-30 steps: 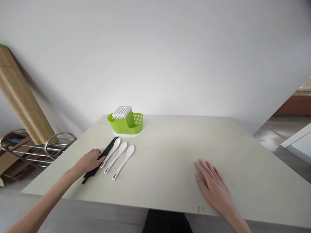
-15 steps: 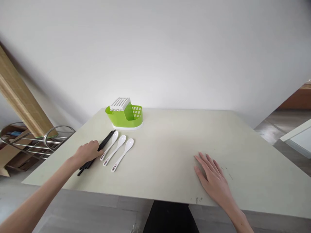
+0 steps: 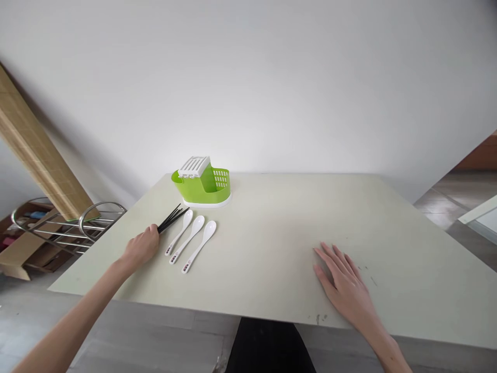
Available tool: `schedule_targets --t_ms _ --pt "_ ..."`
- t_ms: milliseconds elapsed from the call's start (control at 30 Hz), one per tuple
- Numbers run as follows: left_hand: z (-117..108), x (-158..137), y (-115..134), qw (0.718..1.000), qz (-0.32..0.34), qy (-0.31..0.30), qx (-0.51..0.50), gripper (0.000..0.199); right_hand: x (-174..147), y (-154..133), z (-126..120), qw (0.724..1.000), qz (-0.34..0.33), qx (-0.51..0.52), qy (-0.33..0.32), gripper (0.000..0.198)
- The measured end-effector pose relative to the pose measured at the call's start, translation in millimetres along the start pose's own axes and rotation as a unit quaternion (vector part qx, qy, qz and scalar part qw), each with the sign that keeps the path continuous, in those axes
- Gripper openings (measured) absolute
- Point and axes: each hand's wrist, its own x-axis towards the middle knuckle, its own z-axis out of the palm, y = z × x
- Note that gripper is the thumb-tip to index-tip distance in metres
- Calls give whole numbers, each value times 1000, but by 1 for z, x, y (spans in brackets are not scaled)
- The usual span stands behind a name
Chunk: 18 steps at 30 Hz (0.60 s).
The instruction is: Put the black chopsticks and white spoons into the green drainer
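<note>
1. Black chopsticks (image 3: 167, 222), bunched near nine o'clock on the desk (image 3: 272, 248), gripped in the left hand (image 3: 142, 244) with fingers curled round; lower ends hidden from view.
2. Right hand (image 3: 345, 285) spread open, palm down at four o'clock, holding nothing.
3. Possible trouble: losing a chopstick from the bundle, judging by the uneven fan of the ends; or nudging the nearest white spoon (image 3: 188, 218), with tips so close to its bowl.
4. Long axis slanting toward one to two o'clock, tips pointing at the green-and-white cutlery caddy (image 3: 202, 192).
</note>
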Motion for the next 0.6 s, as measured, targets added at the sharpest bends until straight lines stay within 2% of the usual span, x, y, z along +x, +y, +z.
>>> schedule_targets --t_ms 100,167,267,333,433,533,600 --pt "3 -9 -3 999 -13 30 -18 42 0 2 1 1000 2 -2 -3 63" --pt "-3 -16 -1 996 -28 71 -42 48 0 2 1 1000 3 -1 -3 63" --pt "-26 -29 23 986 -32 139 -83 54 0 0 0 1000 -1 0 1 62" --pt "-42 -37 56 984 7 143 -109 55 1 -2 -1 1000 1 -3 3 61" --pt "-54 -44 121 983 111 73 -129 51 2 -5 -4 1000 10 -6 4 61" --pt "-41 -45 182 971 200 77 -102 48 3 -6 -5 1000 15 0 -4 62" --pt "-24 -44 212 959 256 74 -100 49 4 -6 -6 1000 16 4 -9 61"
